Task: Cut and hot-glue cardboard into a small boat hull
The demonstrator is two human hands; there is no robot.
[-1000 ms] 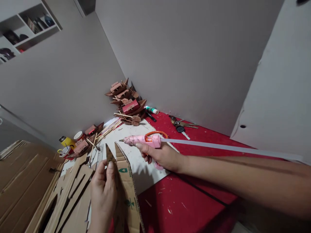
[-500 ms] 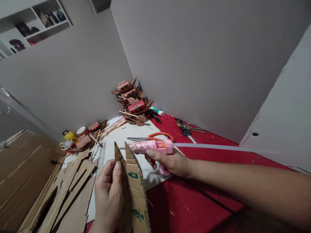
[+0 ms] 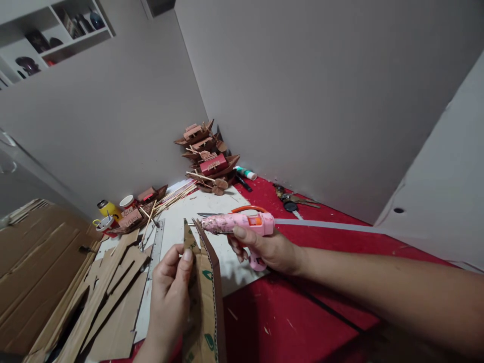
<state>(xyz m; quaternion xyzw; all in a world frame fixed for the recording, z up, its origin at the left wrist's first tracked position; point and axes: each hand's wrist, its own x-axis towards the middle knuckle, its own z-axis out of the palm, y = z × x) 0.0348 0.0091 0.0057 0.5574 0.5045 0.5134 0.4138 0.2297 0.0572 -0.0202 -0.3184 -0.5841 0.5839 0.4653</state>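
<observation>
My left hand pinches the left edge of a folded cardboard piece, brown with green printed marks and two pointed tips at the top. Wrapped around the handle of a pink glue gun is my right hand. The gun's metal nozzle points left and lies at the gap between the cardboard's two tips; whether it touches them I cannot tell. A long translucent glue stick runs out of the gun's back. Orange-handled scissors lie behind the gun, partly hidden by it.
Cardboard strips pile up at left beside a metal ruler and a large cardboard box. Small model boats stack in the corner. Cups, thin sticks and keys lie along the walls.
The cardboard has turned so its right side shows more edge-on, and its tips are closer together. My right hand and the glue gun have shifted slightly right and up.
</observation>
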